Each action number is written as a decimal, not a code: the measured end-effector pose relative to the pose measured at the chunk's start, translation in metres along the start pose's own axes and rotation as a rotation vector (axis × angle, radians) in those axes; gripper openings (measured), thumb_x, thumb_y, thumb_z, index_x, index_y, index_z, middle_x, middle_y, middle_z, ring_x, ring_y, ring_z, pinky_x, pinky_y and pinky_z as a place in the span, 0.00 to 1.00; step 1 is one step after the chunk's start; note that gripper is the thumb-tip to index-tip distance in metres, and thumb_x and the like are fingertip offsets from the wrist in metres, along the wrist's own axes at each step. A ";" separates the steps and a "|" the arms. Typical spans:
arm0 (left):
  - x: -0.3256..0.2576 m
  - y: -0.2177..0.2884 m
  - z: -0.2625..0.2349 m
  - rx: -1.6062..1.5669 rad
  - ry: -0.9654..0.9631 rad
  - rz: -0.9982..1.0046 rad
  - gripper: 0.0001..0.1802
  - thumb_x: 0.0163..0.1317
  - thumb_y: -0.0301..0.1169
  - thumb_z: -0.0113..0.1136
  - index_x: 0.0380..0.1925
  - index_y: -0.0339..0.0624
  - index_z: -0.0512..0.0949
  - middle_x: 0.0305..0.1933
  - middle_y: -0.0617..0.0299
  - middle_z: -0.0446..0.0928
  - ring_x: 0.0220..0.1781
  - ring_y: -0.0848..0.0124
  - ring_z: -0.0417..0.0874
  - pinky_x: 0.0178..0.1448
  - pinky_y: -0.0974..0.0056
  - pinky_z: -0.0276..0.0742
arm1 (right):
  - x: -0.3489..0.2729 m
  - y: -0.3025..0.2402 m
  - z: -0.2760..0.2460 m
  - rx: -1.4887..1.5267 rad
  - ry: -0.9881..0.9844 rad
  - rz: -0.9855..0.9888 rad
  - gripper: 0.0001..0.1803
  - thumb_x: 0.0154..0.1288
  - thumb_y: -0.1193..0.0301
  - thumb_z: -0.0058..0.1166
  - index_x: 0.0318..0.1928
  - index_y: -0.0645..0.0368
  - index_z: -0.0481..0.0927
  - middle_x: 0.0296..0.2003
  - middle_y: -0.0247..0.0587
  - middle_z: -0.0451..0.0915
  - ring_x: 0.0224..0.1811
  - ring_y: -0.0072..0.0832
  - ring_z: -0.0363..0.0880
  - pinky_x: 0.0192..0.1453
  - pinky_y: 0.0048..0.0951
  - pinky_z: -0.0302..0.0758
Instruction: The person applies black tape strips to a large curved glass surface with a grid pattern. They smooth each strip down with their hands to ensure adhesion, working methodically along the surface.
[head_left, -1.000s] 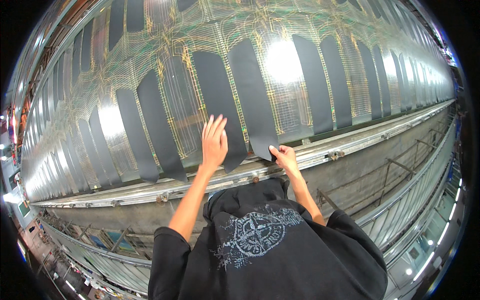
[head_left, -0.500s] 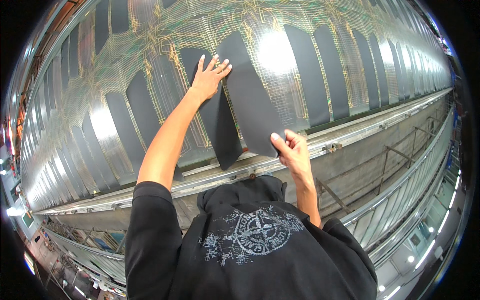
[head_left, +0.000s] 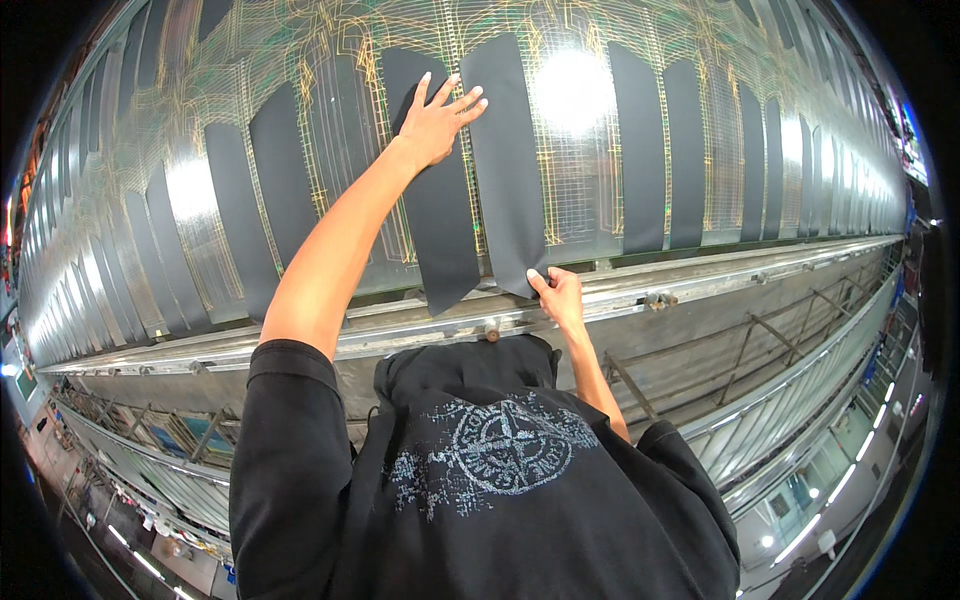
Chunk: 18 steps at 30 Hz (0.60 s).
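Patterned table (head_left: 582, 195), dark panel (head_left: 508, 170) (in right hand (head_left: 560, 298))

Metal struts (head_left: 630, 387) and white tube lights (head_left: 797, 540) (lit) show at right.

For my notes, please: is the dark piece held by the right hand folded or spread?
Spread. The dark piece lies lengthwise on the patterned surface; the right hand pinches its lower corner past the surface's edge.

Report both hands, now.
Left hand: open and spread, gripping nothing.
Right hand: closed, pinching the lower end of a dark strip.
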<state>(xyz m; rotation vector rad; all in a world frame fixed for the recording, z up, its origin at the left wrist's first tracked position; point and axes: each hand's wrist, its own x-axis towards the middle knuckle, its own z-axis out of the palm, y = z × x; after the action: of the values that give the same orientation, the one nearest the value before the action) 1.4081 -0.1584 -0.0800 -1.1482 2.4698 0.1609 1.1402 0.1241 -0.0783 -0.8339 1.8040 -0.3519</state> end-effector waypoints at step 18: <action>-0.002 0.003 0.002 -0.036 -0.013 -0.025 0.59 0.62 0.29 0.71 0.87 0.70 0.48 0.92 0.77 0.43 0.92 0.55 0.45 0.90 0.30 0.37 | 0.001 -0.005 0.004 -0.028 0.017 0.047 0.23 0.72 0.60 0.71 0.25 0.62 0.80 0.13 0.32 0.74 0.15 0.19 0.71 0.22 0.32 0.66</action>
<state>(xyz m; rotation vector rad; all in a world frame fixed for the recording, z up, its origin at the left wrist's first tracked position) 1.4076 -0.1545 -0.0810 -1.1887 2.4495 0.2056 1.1460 0.1208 -0.0774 -0.8091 1.8452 -0.3049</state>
